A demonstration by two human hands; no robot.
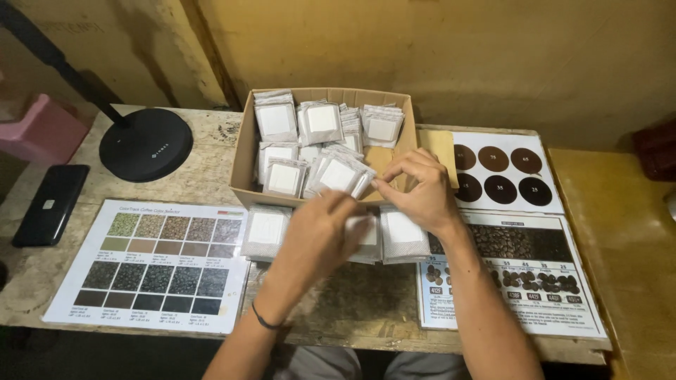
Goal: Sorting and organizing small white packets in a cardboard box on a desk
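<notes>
A cardboard box (245, 156) at the table's middle back holds several small silver packets, each with a white square. My right hand (419, 190) pinches the corner of one packet (341, 176) at the box's front right. My left hand (320, 236) hovers just below it, fingers together, over packets lying flat in front of the box; I cannot see whether it grips one. Flat packets lie at the left (266, 231) and right (403, 236) of that row.
A colour chart sheet (151, 264) lies front left. A chart with brown discs and bean photos (517, 232) lies to the right. A black lamp base (146, 144) and a black phone (49, 204) sit at the left. A pink object (39, 130) stands far left.
</notes>
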